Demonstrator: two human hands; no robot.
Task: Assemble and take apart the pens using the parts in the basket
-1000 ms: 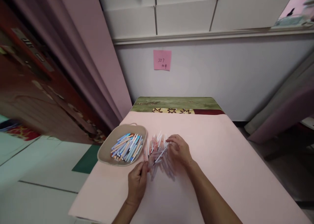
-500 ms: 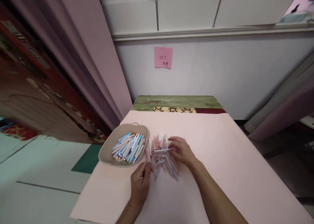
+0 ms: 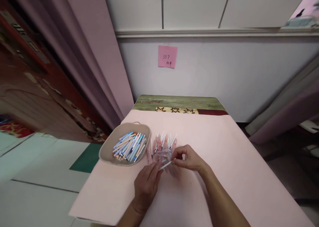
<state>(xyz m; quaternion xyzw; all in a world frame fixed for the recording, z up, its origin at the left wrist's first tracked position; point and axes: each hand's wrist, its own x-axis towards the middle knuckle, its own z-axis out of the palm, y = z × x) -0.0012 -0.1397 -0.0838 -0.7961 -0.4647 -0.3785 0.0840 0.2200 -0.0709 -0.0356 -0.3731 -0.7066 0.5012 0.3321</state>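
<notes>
My right hand (image 3: 187, 157) pinches one end of a thin white pen refill (image 3: 165, 165) between thumb and fingertips. The refill slants down to the left, and its other end meets the closed fingertips of my left hand (image 3: 148, 180). What else those left fingers grip is hidden. Just beyond both hands lies a pile of clear, pink-patterned pen barrels (image 3: 159, 143), with white sticks and dark tips among them. Plain clear tubes (image 3: 164, 154) lie on the near side of the pile, partly covered by my hands.
Left of the pile stands a beige basket (image 3: 106, 150) holding many assembled-looking pens (image 3: 131, 147) in blue, peach and white. A pink cloth (image 3: 211, 137) covers the table, whose green end (image 3: 179, 101) faces the wall. A pink note (image 3: 167, 56) is stuck there.
My left hand has moved right and slightly forward to the refill. My right hand has come lower, turning the pinched white refill to a slant. The camera view has shifted slightly.
</notes>
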